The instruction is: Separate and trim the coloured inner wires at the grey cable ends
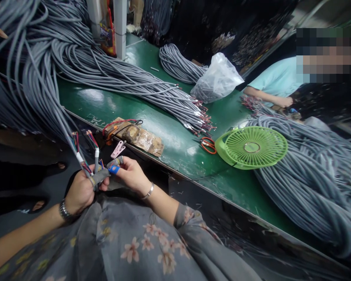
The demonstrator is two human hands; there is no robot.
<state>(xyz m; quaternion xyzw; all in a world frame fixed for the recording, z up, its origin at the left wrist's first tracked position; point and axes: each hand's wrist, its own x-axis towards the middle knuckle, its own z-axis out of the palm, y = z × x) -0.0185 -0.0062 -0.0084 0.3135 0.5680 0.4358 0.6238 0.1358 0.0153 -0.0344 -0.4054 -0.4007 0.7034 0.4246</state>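
1. Fingers (101,177) of the left hand (80,191), one wrapped in grey tape, are curled shut around the round, grey, rubber-jacketed cable ends (96,156), far left of and below the lime-green round plastic fan (251,147).
2. On the right hand (131,175), also left of the fan, the fingers are drawn into a tight pinch, with a blue-taped fingertip (114,169) touching the left fist. Whether it grips a cable itself I cannot tell.
3. Judging by that, the step in hand is working the stripped tips, where thin red, blue and green inner wires splay out of the smooth jackets.
4. Any further handling calls for a firm, fine pinch: the jackets look slick, and the wires are thin and springy.
5. Just left of the fan lie small orange-handled scissors (208,144). Further left, a pink plastic clip (117,149) sits at the edge of the glossy dark-green tabletop (169,136).
6. Above the fan sits a crinkled clear plastic bag (218,78). To the fan's right lies a heavy coil of matte grey cable (318,175), and above-right is a co-worker's hand (285,102).
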